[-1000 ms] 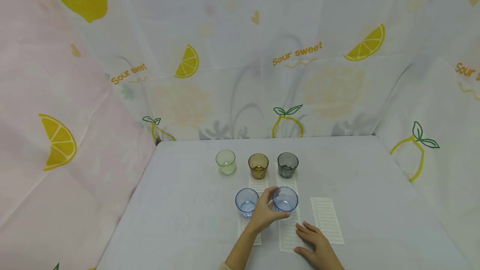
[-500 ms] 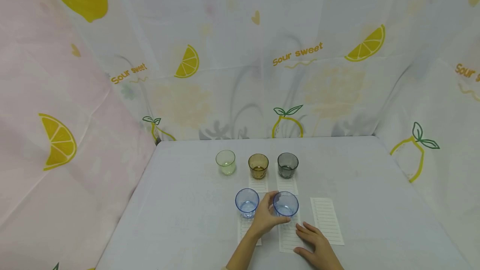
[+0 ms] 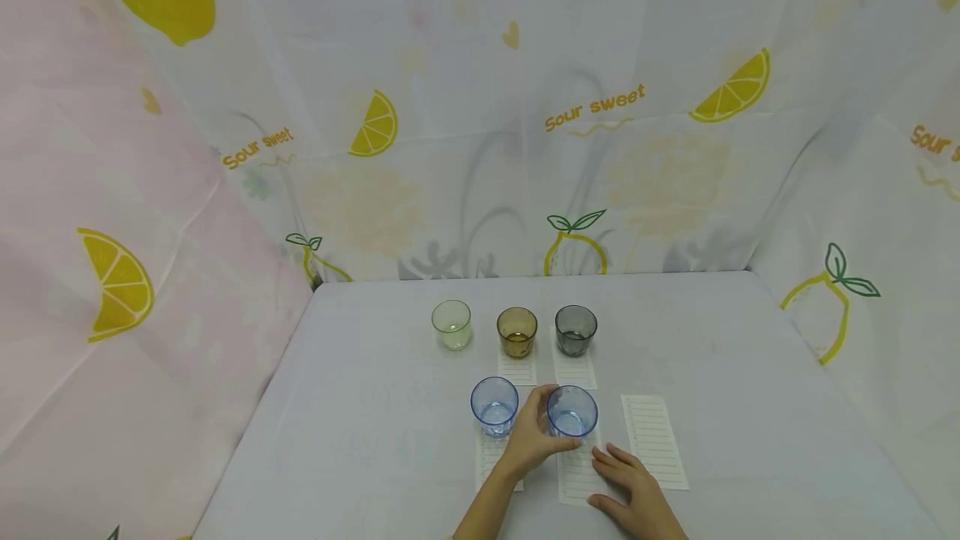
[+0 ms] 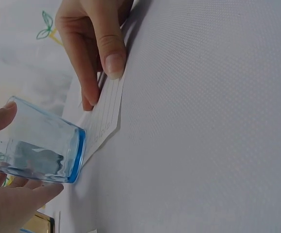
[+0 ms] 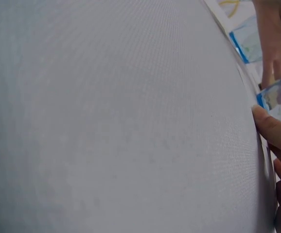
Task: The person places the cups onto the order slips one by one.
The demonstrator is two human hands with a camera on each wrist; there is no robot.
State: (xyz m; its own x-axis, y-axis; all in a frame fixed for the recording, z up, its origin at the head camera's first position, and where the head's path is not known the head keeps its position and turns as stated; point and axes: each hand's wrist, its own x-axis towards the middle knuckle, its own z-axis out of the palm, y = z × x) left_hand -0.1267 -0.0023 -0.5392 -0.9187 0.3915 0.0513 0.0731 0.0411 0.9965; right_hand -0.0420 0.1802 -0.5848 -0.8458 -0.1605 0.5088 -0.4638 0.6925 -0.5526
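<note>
My left hand (image 3: 529,438) grips a clear blue glass (image 3: 572,417) by its side, thumb at the near side and fingers behind. In the left wrist view the glass stands with its thick blue base right at the end of a lined paper strip (image 4: 104,116). My right hand (image 3: 636,497) rests on the near part of that strip, its fingers loosely spread, thumb and fingertips on the paper. Just left of my left hand stands a second blue glass (image 3: 494,407), upright at the far end of another lined strip (image 3: 489,461).
Behind stand a pale green glass (image 3: 452,326), an amber glass (image 3: 517,333) and a grey glass (image 3: 576,332). Paper strips lie under the amber and grey ones. Another lined strip (image 3: 655,442) lies to the right. A lemon-printed curtain (image 3: 480,107) encloses the white table (image 3: 360,440).
My left hand has brought the blue glass slightly down and toward me onto the strip, most of it in the first half second. My right hand and the other glasses have stayed put.
</note>
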